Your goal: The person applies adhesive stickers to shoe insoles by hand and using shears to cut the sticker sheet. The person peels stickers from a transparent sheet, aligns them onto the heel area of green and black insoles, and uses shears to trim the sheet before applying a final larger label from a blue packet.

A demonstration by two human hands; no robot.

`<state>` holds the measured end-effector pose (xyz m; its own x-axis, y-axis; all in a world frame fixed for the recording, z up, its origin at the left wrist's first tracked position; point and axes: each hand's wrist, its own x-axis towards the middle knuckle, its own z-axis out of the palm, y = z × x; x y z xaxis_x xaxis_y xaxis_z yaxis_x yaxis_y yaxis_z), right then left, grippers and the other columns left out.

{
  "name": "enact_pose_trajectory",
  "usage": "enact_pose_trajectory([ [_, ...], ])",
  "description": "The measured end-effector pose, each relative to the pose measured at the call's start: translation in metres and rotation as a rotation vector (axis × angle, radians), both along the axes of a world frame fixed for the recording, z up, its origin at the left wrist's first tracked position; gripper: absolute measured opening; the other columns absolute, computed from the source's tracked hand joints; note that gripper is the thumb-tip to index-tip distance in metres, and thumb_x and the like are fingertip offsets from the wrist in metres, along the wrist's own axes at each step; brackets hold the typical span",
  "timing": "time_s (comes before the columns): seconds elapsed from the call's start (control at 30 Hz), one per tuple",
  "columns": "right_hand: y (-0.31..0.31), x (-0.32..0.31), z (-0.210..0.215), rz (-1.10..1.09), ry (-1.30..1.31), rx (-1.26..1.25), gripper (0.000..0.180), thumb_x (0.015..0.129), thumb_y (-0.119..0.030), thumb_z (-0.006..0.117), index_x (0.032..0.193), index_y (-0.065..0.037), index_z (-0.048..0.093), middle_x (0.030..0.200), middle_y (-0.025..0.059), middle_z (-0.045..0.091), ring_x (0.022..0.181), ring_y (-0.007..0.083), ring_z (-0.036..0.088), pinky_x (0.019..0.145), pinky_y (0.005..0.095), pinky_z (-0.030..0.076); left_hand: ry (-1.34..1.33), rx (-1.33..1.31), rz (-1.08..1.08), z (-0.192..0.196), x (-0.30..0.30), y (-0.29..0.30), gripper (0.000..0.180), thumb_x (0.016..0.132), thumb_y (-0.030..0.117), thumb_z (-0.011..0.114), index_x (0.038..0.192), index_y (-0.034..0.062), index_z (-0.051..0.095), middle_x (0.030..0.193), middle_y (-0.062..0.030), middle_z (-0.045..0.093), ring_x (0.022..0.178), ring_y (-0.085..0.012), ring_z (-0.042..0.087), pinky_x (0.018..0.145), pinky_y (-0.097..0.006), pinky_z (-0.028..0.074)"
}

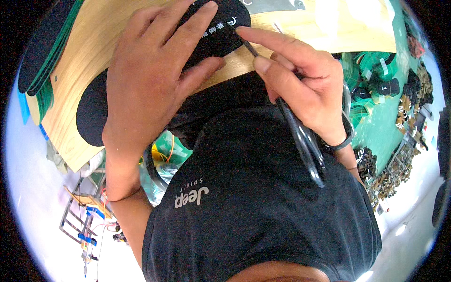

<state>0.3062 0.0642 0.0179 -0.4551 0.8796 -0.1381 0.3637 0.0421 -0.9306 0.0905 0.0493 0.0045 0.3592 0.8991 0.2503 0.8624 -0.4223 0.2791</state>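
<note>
A light wooden board (84, 89) carries the work. On it lies a black insole (94, 113), pressed flat under the left hand (150, 75); its toe end reaches past the fingertips, its heel end sticks out below the wrist. Beyond the thumb side of that hand, at the board's far edge, sits a stack of green and black insoles (44, 51). Past the right hand (305, 89), the board's far end holds pale sheets (338, 19).

We have one view, from our head, looking steeply down and close over our own chest onto the wooden board (94, 89), with the green bench (380, 131) curving away rightward.
</note>
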Motion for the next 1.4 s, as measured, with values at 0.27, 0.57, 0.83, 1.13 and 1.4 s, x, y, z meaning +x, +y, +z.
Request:
enact_pose_trajectory([
  [0.27,-0.008,0.002,-0.004,0.030,-0.041,0.171,0.036,0.090,0.000,0.056,0.126,-0.001,0.062,0.054,-0.0037,0.051,0.052,0.0020,0.046,0.053,0.0185,0.037,-0.032,-0.001,-0.015,0.001,-0.001,0.000,0.060,0.075,0.028,0.075,0.132,0.0182,0.058,0.129,-0.0089,0.058,0.114,-0.0322,0.053,0.098,-0.041,0.044],
  [0.57,-0.011,0.001,0.000,0.060,-0.007,0.162,0.039,0.088,0.001,0.057,0.127,0.000,0.061,0.051,-0.0041,0.050,0.049,0.0034,0.049,0.052,0.0184,0.038,-0.044,-0.016,-0.007,0.000,-0.001,0.000,0.060,0.075,0.028,0.076,0.132,0.0181,0.058,0.129,-0.0096,0.058,0.115,-0.0325,0.054,0.098,-0.041,0.044],
  [0.83,-0.004,0.008,-0.013,-0.195,-0.002,0.091,0.034,0.093,-0.004,0.055,0.127,-0.002,0.061,0.059,-0.0046,0.053,0.053,0.0023,0.048,0.052,0.0172,0.036,-0.046,-0.034,0.008,0.001,-0.003,-0.002,0.062,0.073,0.027,0.076,0.132,0.0182,0.058,0.131,-0.0096,0.058,0.115,-0.0326,0.053,0.099,-0.041,0.044],
  [1.13,-0.012,-0.002,-0.004,0.004,-0.010,0.084,0.037,0.090,0.002,0.055,0.127,0.000,0.061,0.051,-0.0038,0.051,0.050,0.0028,0.048,0.053,0.0185,0.038,-0.002,-0.027,-0.006,0.002,-0.002,0.000,0.061,0.074,0.026,0.075,0.132,0.0180,0.057,0.131,-0.0093,0.057,0.115,-0.0329,0.053,0.099,-0.041,0.043],
  [1.4,-0.013,0.001,-0.005,0.006,-0.011,0.087,0.036,0.092,-0.003,0.055,0.127,0.001,0.060,0.054,-0.0029,0.053,0.052,0.0030,0.048,0.054,0.0186,0.038,-0.015,-0.018,0.001,0.001,0.000,-0.001,0.061,0.075,0.027,0.075,0.132,0.0189,0.057,0.130,-0.0096,0.058,0.113,-0.0340,0.054,0.099,-0.041,0.043],
])
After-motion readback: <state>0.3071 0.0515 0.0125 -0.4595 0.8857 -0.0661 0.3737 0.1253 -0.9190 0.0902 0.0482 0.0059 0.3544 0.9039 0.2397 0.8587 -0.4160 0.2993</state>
